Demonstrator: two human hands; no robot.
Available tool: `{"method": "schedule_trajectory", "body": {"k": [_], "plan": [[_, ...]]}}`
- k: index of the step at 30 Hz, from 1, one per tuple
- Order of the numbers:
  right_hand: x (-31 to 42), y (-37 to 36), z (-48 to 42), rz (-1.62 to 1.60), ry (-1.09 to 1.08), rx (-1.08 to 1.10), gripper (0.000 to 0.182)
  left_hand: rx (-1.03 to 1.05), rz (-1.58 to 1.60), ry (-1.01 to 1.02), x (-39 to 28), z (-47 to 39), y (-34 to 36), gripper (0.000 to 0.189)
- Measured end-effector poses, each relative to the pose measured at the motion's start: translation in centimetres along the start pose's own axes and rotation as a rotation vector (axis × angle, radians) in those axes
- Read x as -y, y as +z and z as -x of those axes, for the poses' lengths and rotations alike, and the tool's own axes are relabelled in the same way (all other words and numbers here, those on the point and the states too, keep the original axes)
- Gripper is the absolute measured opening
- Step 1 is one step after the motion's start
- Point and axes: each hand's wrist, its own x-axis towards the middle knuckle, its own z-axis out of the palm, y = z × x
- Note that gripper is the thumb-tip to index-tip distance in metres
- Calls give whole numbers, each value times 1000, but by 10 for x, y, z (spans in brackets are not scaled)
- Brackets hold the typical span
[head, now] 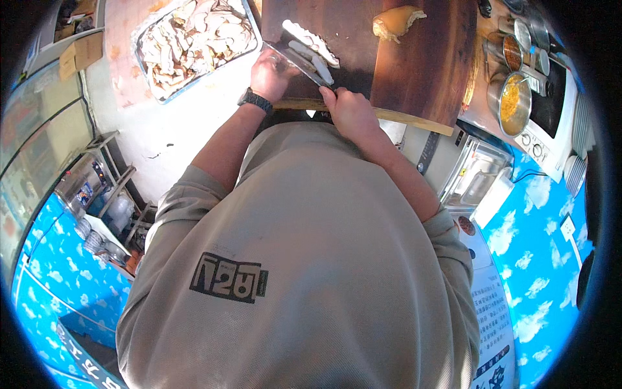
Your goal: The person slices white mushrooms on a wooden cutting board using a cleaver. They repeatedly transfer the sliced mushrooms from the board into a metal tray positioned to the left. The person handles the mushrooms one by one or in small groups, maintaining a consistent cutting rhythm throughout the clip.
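Observation:
My right hand (354, 111) is closed on the handle of a knife (303, 65), whose broad metal blade slants up and left over a dark wooden board (340, 12). Against the blade's far end rests my left hand (271, 78), a watch on its wrist; its fingertips are partly hidden. Just beyond the blade lie pale sliced food pieces (313, 44), perhaps meat. A larger yellowish-brown piece of food (396, 22) with a torn edge sits farther right on the board. To the left, a metal-rimmed tray (177, 92) holds many pale slices.
At right stand a steel bowl (525, 109) of yellow food, a bowl (513, 53) of reddish-brown food and a white appliance with knobs (539, 150). The board's front edge (413, 119) is close to my body. A cardboard box (81, 53) is at left.

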Motion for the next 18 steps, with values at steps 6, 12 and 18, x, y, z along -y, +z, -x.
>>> {"method": "schedule_trajectory", "body": {"k": [6, 12, 18], "plan": [[9, 7, -17, 48, 39, 21, 61, -6, -26, 74, 16, -3, 5, 37], [19, -2, -22, 75, 92, 112, 65, 20, 78, 36, -11, -5, -10, 32], [20, 13, -48, 61, 79, 133, 65, -21, 55, 82, -8, -4, -6, 28]]}}
